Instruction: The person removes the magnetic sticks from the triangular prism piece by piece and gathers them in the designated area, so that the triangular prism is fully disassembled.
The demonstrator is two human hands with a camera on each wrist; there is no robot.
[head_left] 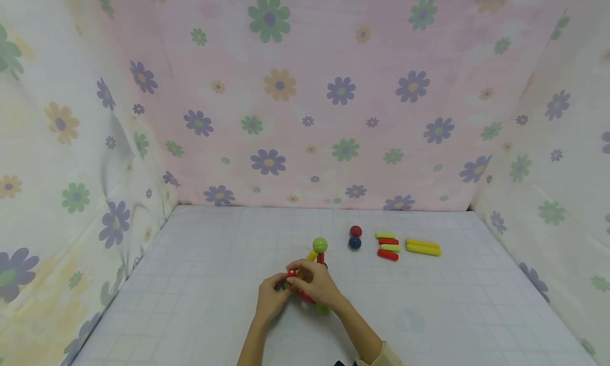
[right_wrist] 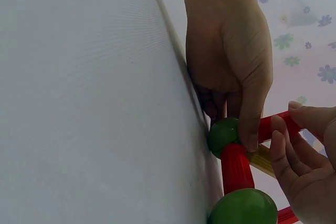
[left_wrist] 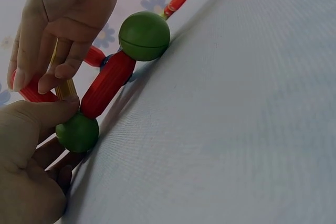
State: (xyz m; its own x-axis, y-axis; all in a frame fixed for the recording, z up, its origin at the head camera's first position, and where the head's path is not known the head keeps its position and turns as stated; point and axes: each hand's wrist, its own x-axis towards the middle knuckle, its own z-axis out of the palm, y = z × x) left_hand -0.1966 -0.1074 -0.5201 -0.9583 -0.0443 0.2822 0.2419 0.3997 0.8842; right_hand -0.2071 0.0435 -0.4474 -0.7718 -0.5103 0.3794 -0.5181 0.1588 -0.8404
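My left hand [head_left: 272,298] holds a green ball [left_wrist: 77,134], its thumb lying over the top. My right hand [head_left: 318,287] pinches a short red rod [right_wrist: 281,124] that stands up from this ball, its tip [head_left: 292,273] showing between the fingers. A yellow rod [right_wrist: 262,160] also meets the ball, partly hidden by fingers. Along the table, another red rod [left_wrist: 107,85] links it to a second green ball [left_wrist: 144,36]. Behind the hands, a green ball [head_left: 320,244] tops an upright red rod [head_left: 321,258], with a slanting yellow rod [head_left: 312,256] beside it.
To the right of the built frame lie a red ball [head_left: 356,231] and a dark blue ball [head_left: 355,243]. Further right are several short red and yellow-green rods [head_left: 388,255] and two long yellow rods [head_left: 423,248]. Flowered cloth [head_left: 305,96] walls the white table [head_left: 200,281].
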